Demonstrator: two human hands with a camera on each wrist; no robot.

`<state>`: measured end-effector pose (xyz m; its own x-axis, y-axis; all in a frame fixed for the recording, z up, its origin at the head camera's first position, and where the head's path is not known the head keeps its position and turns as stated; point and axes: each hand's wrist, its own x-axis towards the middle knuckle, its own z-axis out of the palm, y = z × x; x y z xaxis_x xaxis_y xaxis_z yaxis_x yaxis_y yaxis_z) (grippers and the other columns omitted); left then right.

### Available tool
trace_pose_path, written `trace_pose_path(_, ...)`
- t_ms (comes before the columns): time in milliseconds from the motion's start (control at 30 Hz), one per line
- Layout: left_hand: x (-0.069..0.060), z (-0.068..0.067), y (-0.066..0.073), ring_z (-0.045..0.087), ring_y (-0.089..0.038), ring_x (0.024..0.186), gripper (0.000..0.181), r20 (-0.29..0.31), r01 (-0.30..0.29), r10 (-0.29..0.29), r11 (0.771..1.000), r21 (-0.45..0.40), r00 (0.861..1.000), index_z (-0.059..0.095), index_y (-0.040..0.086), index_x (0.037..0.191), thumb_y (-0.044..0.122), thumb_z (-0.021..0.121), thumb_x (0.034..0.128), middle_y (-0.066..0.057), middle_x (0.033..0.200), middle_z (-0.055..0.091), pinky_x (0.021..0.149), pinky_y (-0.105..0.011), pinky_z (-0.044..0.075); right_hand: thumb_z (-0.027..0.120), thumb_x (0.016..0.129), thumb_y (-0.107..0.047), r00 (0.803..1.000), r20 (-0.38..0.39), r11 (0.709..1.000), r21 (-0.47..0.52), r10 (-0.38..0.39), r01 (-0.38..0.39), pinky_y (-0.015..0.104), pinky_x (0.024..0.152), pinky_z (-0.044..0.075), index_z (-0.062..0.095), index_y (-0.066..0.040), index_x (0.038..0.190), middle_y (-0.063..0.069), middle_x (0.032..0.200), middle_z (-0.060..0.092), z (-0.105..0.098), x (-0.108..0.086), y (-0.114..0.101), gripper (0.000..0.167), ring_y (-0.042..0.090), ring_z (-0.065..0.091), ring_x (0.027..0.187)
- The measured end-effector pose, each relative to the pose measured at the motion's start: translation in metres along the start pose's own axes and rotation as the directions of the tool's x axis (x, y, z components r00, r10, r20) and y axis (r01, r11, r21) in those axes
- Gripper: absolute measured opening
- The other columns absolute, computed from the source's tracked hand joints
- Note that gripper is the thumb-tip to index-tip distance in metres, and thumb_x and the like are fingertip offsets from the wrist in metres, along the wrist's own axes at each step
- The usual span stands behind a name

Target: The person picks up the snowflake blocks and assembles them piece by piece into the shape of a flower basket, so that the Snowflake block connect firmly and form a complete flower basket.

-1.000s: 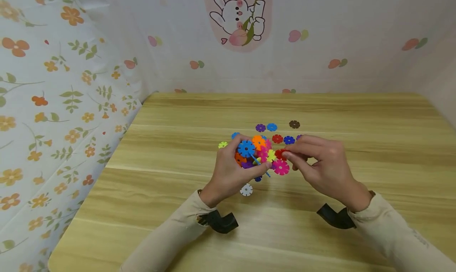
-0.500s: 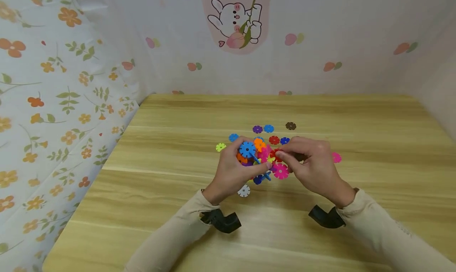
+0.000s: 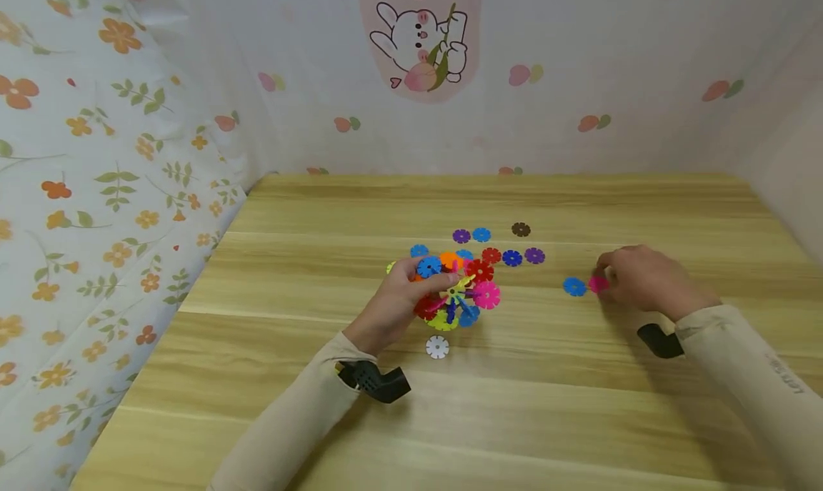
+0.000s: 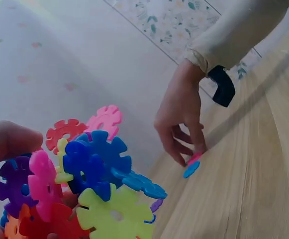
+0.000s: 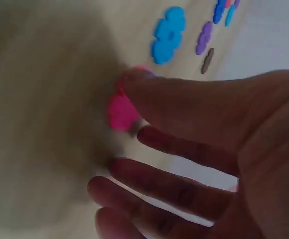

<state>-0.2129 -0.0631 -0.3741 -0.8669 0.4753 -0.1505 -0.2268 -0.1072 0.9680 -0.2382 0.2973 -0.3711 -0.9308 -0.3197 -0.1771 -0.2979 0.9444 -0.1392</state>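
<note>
My left hand (image 3: 395, 298) grips a ball-like cluster of interlocked plastic snowflake discs (image 3: 453, 291) above the table. Blue, pink, red, yellow-green, orange and purple discs jut out at various angles; the thumb (image 4: 12, 142) lies over it in the left wrist view, and part of the cluster is hidden by the hand. To the right, my right hand (image 3: 649, 280) reaches down to a loose pink snowflake disc (image 5: 122, 109) on the table. Its thumb tip covers part of that disc, while the other fingers are spread apart. A loose blue disc (image 3: 575, 286) lies just left of the pink one.
Behind the cluster lie loose discs, among them a brown disc (image 3: 521, 229), a purple disc (image 3: 534, 256) and a dark blue disc (image 3: 512, 258). A white disc (image 3: 437, 346) lies nearer the front. Patterned cloth (image 3: 308, 69) hangs beyond the wooden table (image 3: 482, 419).
My right hand has left the cluster, where it held a red disc, and moved right to the pink disc. The red disc now stays on the cluster, which my left hand has turned.
</note>
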Motion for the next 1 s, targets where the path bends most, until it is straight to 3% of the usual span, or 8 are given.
trace_pose_path(100,-0.001,0.0,-0.001,0.062,-0.011,0.088,0.019,0.006,-0.002,0.002,1.0,0.015,1.0,0.055,0.004,0.111,0.013,0.063,0.0963,0.003,0.092,0.062,0.081,-0.021,0.056,0.077,0.079,-0.003,0.998,-0.047,0.999,0.021,-0.041,0.042,0.043,0.07,0.055,0.074,-0.001,0.099,0.009,0.087,0.071,0.009,0.002,0.004,0.02,0.022,0.06,0.074)
trace_pose_path(233,-0.002,0.003,-0.001,0.064,-0.013,0.097,0.034,0.003,0.006,-0.006,0.998,0.064,1.0,0.056,0.005,0.126,0.012,0.066,0.0942,-0.002,0.108,0.064,0.088,-0.024,0.058,0.078,0.075,0.0,0.992,-0.099,0.996,0.044,-0.073,0.077,0.04,0.068,0.055,0.075,-0.005,0.089,0.003,0.079,0.071,0.014,0.006,0.007,0.016,0.018,0.062,0.072)
trace_pose_path(400,-0.005,0.008,0.002,0.062,-0.018,0.107,0.044,-0.017,0.009,-0.007,0.99,0.143,1.0,0.056,0.008,0.134,0.013,0.069,0.0925,-0.011,0.125,0.06,0.09,-0.031,0.06,0.083,0.071,-0.008,0.994,-0.064,0.989,0.114,-0.086,0.093,0.03,0.064,0.047,0.071,-0.018,0.077,-0.007,0.073,0.068,0.014,0.011,0.017,0.016,0.011,0.057,0.07)
trace_pose_path(600,-0.007,0.016,0.002,0.065,-0.016,0.097,0.047,-0.06,-0.049,0.067,0.963,0.266,0.996,0.057,0.005,0.13,0.009,0.075,0.0866,-0.014,0.117,0.064,0.084,-0.029,0.061,0.078,0.082,-0.006,0.995,0.021,0.952,0.292,-0.097,0.087,0.024,0.058,0.044,0.071,-0.018,0.08,-0.007,0.068,0.063,0.013,0.006,0.02,0.014,0.006,0.052,0.061)
trace_pose_path(700,-0.01,0.022,0.001,0.068,-0.013,0.088,0.051,-0.059,-0.141,0.179,0.908,0.396,0.982,0.058,0.004,0.129,0.01,0.079,0.0828,-0.015,0.111,0.067,0.078,-0.026,0.062,0.07,0.09,-0.004,0.995,-0.043,0.907,0.41,-0.088,0.098,0.024,0.053,0.044,0.072,-0.012,0.09,-0.002,0.066,0.062,0.006,-0.005,0.006,0.008,0.007,0.051,0.054)
trace_pose_path(800,-0.012,0.028,0.0,0.068,-0.011,0.085,0.051,-0.037,-0.244,0.303,0.828,0.504,0.952,0.059,0.003,0.126,0.013,0.081,0.0807,-0.013,0.107,0.069,0.072,-0.024,0.061,0.067,0.094,-0.004,0.978,-0.19,0.845,0.505,-0.09,0.176,0.025,0.052,0.048,0.072,-0.012,0.096,0.001,0.07,0.067,-0.009,-0.02,-0.029,0.01,0.01,0.058,0.056)
trace_pose_path(900,-0.013,0.032,0.0,0.069,-0.012,0.083,0.051,0.0,-0.332,0.402,0.757,0.562,0.916,0.06,0.003,0.123,0.014,0.082,0.0795,-0.011,0.103,0.07,0.068,-0.022,0.061,0.071,0.091,-0.006,0.925,-0.357,0.791,0.526,-0.129,0.313,0.024,0.056,0.053,0.073,-0.017,0.094,-0.003,0.074,0.069,-0.024,-0.03,-0.073,0.011,0.009,0.062,0.06)
trace_pose_path(1000,-0.014,0.033,0.001,0.071,-0.012,0.08,0.049,0.04,-0.402,0.468,0.71,0.578,0.883,0.059,0.002,0.122,0.012,0.082,0.0793,-0.011,0.099,0.071,0.067,-0.021,0.06,0.075,0.086,0.0,0.844,-0.49,0.75,0.469,-0.218,0.467,0.019,0.058,0.053,0.074,-0.018,0.093,-0.009,0.074,0.068,-0.032,-0.035,-0.105,0.02,0.004,0.06,0.06)
